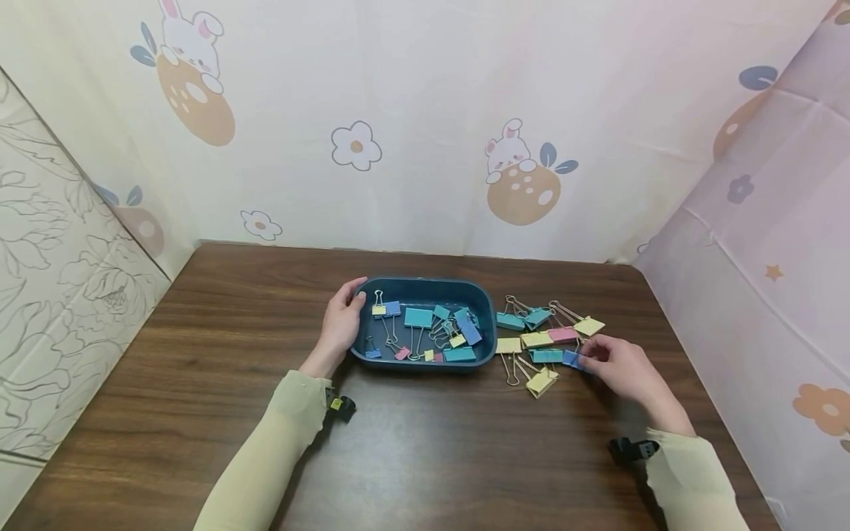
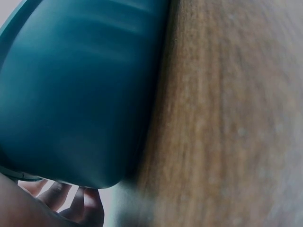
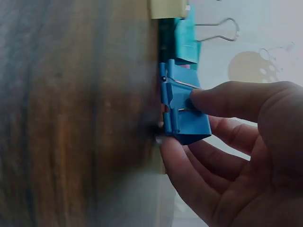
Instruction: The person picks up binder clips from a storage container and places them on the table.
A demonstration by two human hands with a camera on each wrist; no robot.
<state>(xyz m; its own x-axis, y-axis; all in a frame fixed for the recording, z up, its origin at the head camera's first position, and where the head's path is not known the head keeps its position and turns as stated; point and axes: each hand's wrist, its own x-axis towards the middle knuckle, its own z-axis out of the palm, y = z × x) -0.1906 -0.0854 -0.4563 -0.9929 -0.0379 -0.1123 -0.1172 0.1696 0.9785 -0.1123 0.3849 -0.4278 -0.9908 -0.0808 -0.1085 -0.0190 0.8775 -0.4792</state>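
Note:
A dark teal plastic tray [image 1: 398, 363] holds several binder clips in blue, teal, yellow and pink. At its left end my left hand [image 1: 341, 322] grips the wall, thumb at the rim and fingers around the outside. The left wrist view shows the tray's outer side [image 2: 75, 104] close up, with curled fingers [image 2: 90, 208] below it. Right of the tray, my right hand [image 1: 624, 369] pinches a blue binder clip [image 1: 571, 359] between thumb and fingers. In the right wrist view, that blue clip [image 3: 189, 120] stands beside a teal clip [image 3: 186, 42].
Loose binder clips spread over the table to the right of the tray: teal ones [image 1: 510, 321], yellow ones [image 1: 542, 382] and a pink one [image 1: 563, 335]. The brown wooden table [image 1: 425, 450] meets a patterned curtain [image 1: 412, 199] at the back.

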